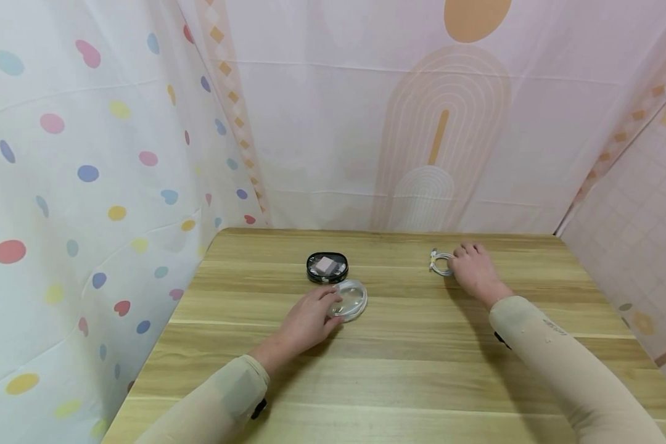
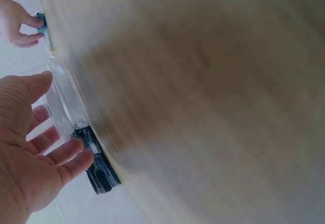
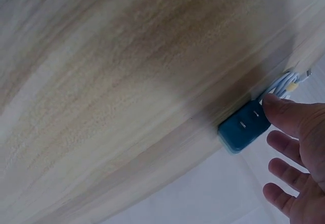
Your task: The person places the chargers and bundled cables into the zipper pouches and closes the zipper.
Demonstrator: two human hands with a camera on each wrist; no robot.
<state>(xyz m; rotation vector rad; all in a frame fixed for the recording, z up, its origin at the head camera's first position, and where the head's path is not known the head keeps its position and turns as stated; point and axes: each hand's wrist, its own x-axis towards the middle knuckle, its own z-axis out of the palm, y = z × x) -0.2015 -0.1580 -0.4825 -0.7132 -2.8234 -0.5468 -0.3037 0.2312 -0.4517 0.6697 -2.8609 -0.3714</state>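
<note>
A clear round case lies on the table, with a pale coil inside its rim. My left hand is at its near-left side, with thumb and fingers spread around the rim in the left wrist view. Just beyond stands a black-edged oval case with a clear top and a pinkish block showing inside. At the right, my right hand pinches a teal two-prong charger by its end; the index finger is hidden. Beside it lies a coiled white cable with a yellow tie.
The wood-grain table ends at a back edge just past the cases and cable. A patterned curtain hangs behind it, and a dotted curtain hangs along the left.
</note>
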